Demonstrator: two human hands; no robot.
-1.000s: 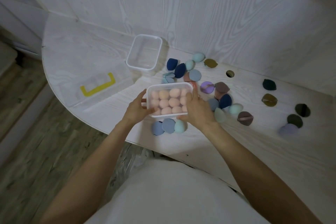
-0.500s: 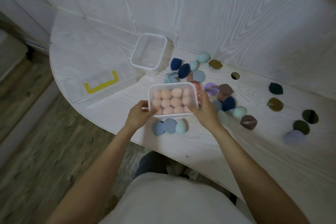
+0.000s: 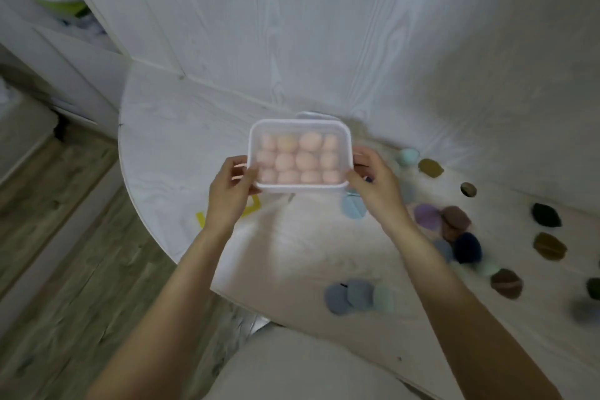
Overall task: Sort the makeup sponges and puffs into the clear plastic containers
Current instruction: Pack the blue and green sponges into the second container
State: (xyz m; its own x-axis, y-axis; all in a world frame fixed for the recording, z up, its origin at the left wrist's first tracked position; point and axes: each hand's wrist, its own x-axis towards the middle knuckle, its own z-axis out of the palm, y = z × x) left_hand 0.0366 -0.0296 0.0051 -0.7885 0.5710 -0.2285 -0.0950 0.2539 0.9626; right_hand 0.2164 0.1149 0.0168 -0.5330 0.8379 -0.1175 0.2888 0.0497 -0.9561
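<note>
A clear plastic container packed with several pink sponges is lifted above the white table. My left hand grips its left end and my right hand grips its right end. Behind it only the rim of a second clear container shows. Loose puffs and sponges lie to the right: a purple puff, a brown puff, a navy sponge and blue puffs near the front edge.
A clear lid with a yellow handle lies partly hidden under my left hand. Dark green and olive puffs are scattered at the far right. The table's curved edge drops to a wooden floor on the left. A white wall backs the table.
Both hands have lifted the pink-sponge container off the table and carried it up and away, toward the second container. The view has tilted and blurred.
</note>
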